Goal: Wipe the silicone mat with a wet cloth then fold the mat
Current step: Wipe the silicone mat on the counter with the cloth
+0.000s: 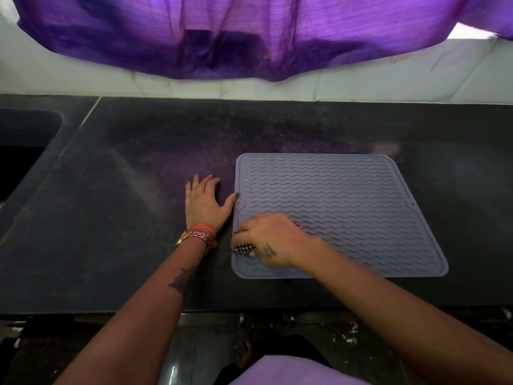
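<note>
A grey-lilac silicone mat point(347, 198) with wavy ridges lies flat on the dark counter, right of centre. My right hand point(273, 240) presses down on the mat's near left part, shut on a black-and-white checked cloth point(243, 249) that pokes out under the fingers. My left hand point(206, 201) lies flat on the counter just left of the mat, fingers spread, its thumb tip touching the mat's left edge. Most of the cloth is hidden under my right hand.
The dark stone counter point(125, 204) runs across the view, with a sunken sink point(19, 151) at the far left. A purple curtain point(236, 37) hangs over the white tiled wall behind. The counter's front edge is near my body.
</note>
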Available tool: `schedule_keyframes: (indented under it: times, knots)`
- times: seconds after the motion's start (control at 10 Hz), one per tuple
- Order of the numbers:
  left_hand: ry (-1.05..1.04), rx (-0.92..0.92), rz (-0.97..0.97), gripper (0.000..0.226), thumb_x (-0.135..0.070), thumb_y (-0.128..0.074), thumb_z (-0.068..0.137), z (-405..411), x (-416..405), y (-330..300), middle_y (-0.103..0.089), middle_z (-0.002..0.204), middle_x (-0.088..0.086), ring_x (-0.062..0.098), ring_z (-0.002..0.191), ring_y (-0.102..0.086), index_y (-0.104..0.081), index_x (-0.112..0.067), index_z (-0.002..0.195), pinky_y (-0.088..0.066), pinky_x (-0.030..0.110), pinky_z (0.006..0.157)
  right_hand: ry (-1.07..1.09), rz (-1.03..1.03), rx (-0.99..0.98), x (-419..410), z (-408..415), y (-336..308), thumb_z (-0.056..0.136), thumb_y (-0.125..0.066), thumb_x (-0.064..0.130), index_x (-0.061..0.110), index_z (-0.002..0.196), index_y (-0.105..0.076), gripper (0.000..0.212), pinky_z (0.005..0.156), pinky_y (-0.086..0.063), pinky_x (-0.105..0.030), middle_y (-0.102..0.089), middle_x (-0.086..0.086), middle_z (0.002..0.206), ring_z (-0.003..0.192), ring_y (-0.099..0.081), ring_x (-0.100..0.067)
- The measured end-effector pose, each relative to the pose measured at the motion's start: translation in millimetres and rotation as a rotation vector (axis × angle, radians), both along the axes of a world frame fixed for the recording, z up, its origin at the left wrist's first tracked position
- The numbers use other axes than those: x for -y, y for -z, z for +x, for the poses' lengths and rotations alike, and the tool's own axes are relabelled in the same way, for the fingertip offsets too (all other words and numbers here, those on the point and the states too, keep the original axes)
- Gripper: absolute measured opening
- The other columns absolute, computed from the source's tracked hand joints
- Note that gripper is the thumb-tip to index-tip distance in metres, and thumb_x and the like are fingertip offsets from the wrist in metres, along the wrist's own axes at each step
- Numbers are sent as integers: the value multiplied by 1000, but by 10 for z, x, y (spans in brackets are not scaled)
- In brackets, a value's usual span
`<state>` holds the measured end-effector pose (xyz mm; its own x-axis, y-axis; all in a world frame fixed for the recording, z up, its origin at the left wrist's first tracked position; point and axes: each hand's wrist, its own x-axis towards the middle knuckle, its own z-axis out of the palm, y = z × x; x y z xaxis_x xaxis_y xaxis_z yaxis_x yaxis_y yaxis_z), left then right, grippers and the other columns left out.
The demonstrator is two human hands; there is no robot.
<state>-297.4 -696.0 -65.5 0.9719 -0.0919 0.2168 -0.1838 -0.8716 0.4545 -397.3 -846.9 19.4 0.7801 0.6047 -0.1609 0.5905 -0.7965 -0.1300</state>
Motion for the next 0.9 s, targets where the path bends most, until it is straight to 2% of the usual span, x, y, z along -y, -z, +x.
schedule_keyframes:
  times: [0.1,0.2,0.3,0.4,0.5,0.6,0.7,0.8,0.9]
  knots:
    - [0,1,-3,59,-54,-54,83,8,-6,12,-43,144,6,29,141,-21,-50,-15,128,-4,42,118,56,120,-225,178,1,-43,84,-63,27,41,124,-49,45,92,-44,-39,-58,7,122,113,-51,-16]
    - [-1,11,-12,58,-52,-56,83,12,-4,27,-44,143,7,29,141,-21,-51,-15,127,-4,42,118,269,291,-235,323,131,-29,83,-63,32,40,132,-38,56,95,-41,-39,-56,5,129,117,-50,-17]
    - [-1,24,-19,56,-50,-57,82,8,0,32,-45,142,7,30,141,-22,-52,-15,125,-4,42,118,378,223,-127,253,261,73,81,-65,39,29,135,-38,61,93,-39,-36,-52,1,132,119,-49,-22]
    - [-1,26,-14,56,-50,-57,82,6,-2,30,-45,142,8,30,141,-23,-52,-14,126,-5,42,118,367,163,-133,124,298,174,81,-64,41,22,130,-47,56,85,-41,-33,-49,-1,123,111,-51,-23]
    - [-1,23,-10,57,-49,-57,83,4,-6,26,-45,142,8,30,141,-22,-52,-14,126,-4,42,118,287,127,-104,106,241,201,82,-63,41,22,129,-49,52,79,-39,-31,-47,-1,120,106,-51,-22]
    - [3,14,-14,58,-51,-56,83,-1,-9,17,-44,143,7,29,141,-21,-51,-14,127,-3,41,118,196,122,-155,116,111,209,81,-64,42,23,126,-51,50,78,-40,-31,-47,0,117,101,-50,-20]
    - [1,10,-11,58,-52,-55,83,3,-9,14,-43,144,6,29,142,-20,-51,-15,128,-3,41,118,164,179,-242,184,112,109,79,-66,41,25,121,-55,46,81,-43,-33,-54,1,114,102,-52,-18]
    - [2,6,-1,58,-51,-55,83,3,-5,15,-42,144,6,29,142,-20,-50,-15,129,-3,42,118,317,326,-148,204,165,46,80,-65,40,28,122,-52,46,88,-42,-34,-61,2,119,108,-54,-18]
    - [0,5,3,58,-51,-55,83,0,-7,18,-43,144,6,28,142,-20,-50,-15,128,-3,42,118,329,230,-38,74,93,147,83,-62,37,25,122,-47,44,89,-45,-37,-60,0,118,108,-54,-22]
